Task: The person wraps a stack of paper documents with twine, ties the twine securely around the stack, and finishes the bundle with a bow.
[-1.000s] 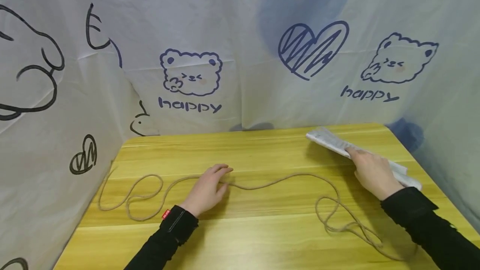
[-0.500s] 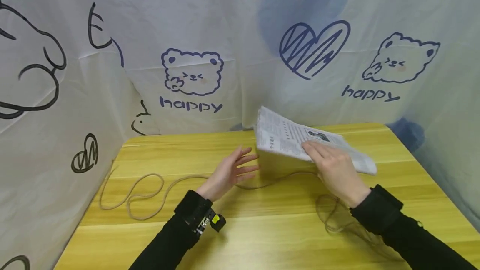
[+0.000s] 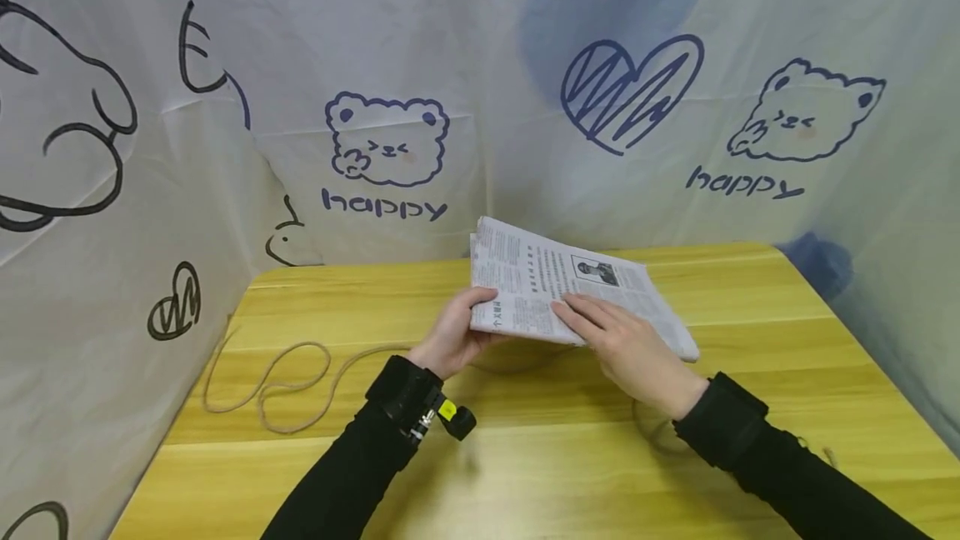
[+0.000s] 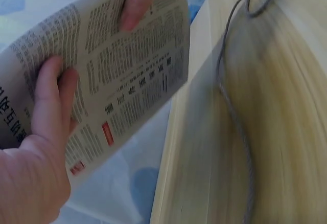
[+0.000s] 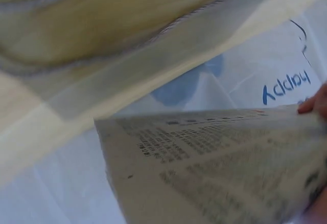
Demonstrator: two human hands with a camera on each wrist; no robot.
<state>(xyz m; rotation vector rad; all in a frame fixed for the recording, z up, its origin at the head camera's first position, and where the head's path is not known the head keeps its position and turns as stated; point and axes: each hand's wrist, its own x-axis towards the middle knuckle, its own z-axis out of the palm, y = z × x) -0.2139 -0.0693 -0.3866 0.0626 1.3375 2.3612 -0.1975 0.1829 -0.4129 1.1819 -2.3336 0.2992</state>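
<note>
A folded newspaper [image 3: 525, 273] is held tilted above the table, its printed face and a small portrait photo showing in the head view. My left hand [image 3: 459, 333] grips its left edge, thumb on top and fingers beneath; the left wrist view shows those fingers [image 4: 48, 96] against the underside. At the near edge my right hand [image 3: 633, 348] grips the paper with its fingers on top, and one digit shows underneath in the left wrist view. Below lies a thin brown cord [image 3: 273, 386], looped at the left and partly hidden by the paper and right arm.
The wooden table [image 3: 525, 457] ends at white cloth walls [image 3: 517, 165] with drawings at the back and sides. A small wrist-worn device [image 3: 453, 417] sticks out from the left cuff.
My right hand has carried the newspaper leftward from the table's right side to the middle. My left hand has left the cord, turned palm up and taken hold of the paper's left edge.
</note>
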